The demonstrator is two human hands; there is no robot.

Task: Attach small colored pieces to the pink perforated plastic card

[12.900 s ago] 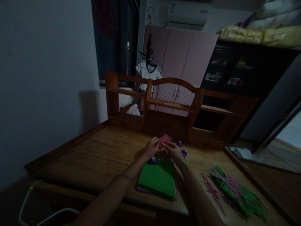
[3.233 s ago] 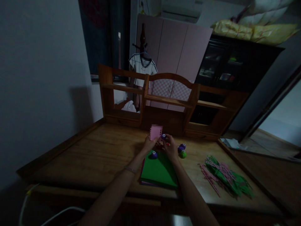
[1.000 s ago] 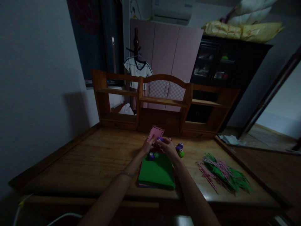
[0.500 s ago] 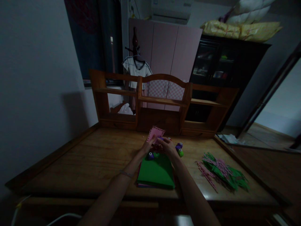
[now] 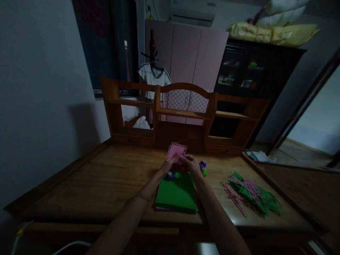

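Two hands [image 5: 168,165] [image 5: 193,165] meet at one pink card [image 5: 176,150].

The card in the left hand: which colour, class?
The card is pink, best seen in head view.

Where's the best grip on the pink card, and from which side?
Probably a pinch low on its left, from the near left: the pink card looks thin and flat, the left hand holds it low, and the right hand with the purple piece occupies the lower right.
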